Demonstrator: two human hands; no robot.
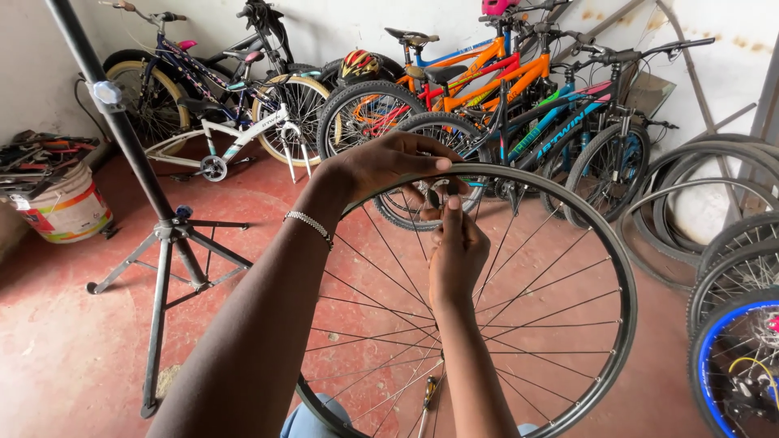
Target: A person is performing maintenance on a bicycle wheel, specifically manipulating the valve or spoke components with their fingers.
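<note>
A bare bicycle wheel rim with thin spokes stands upright in front of me, resting on my lap. My left hand, with a bead bracelet at the wrist, curls over the top of the rim and grips it. My right hand reaches up through the spokes and pinches a small metal part right under the top of the rim. A screwdriver hangs among the lower spokes.
A black repair stand rises at the left on the red floor. A white bucket with tools sits far left. Several bicycles lean on the back wall. Loose wheels and tyres stack at the right.
</note>
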